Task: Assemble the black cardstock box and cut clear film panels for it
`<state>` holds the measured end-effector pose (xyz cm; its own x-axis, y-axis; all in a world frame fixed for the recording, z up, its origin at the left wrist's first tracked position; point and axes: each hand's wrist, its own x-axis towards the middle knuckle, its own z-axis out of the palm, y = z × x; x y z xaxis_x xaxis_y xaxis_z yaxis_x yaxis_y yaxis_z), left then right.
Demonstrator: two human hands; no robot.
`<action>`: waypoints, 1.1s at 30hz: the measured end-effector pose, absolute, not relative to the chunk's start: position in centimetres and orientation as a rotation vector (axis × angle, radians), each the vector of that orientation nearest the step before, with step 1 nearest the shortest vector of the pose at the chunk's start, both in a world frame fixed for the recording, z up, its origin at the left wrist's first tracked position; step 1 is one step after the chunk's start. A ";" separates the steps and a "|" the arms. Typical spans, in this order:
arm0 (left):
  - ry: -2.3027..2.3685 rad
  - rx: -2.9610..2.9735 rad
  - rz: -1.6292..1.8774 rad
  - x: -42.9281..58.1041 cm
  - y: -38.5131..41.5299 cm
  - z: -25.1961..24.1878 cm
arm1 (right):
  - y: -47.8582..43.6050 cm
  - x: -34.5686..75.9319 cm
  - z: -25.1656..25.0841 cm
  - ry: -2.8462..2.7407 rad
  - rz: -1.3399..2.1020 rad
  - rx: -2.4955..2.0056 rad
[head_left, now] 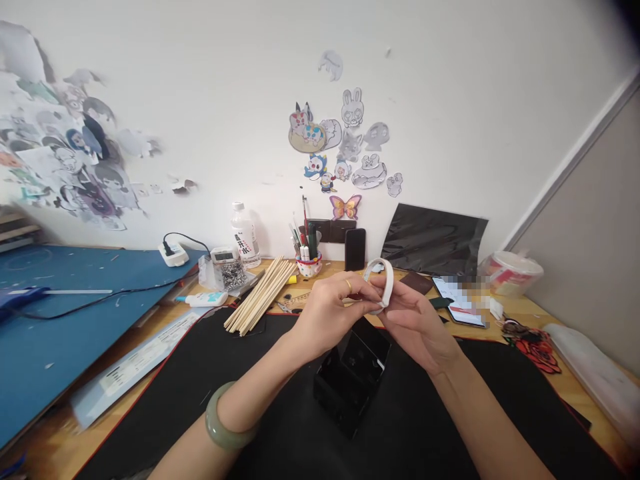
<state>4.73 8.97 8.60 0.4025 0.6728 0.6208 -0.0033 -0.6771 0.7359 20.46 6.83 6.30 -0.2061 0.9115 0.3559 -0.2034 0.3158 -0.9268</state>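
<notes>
A white strip bent into a loop [387, 283] is held up between my two hands, above the middle of the mat. My left hand [333, 303] pinches its lower end between thumb and fingers. On the other side, my right hand [417, 323] has its fingers closed round the loop's lower right part; some fingertips are hidden behind it. Just beneath the hands stands a glossy black box [345, 387], apparently open-topped, tilted to my view. Neither hand visibly grips the box. Both rest over a black mat [415, 427] with a red edge.
Behind the left hand lie wooden sticks [263, 293], a glue bottle [205, 299] and a clear box of small metal pieces [230, 270]. A pen cup [309, 263] and water bottle [245, 237] stand by the wall. Rightward are a phone [460, 300] and round tub [515, 272].
</notes>
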 end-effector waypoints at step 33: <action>1.382 1.987 0.418 1.8 10.3 2.0 | 11.1 20.5 0.5 -1.454 1.373 -1.099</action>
<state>1.82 10.34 1.97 0.3868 0.9153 -0.1121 0.6998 -0.2122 0.6821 20.55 11.06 0.52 -0.2689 0.9632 0.0037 0.0514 0.0182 -0.9985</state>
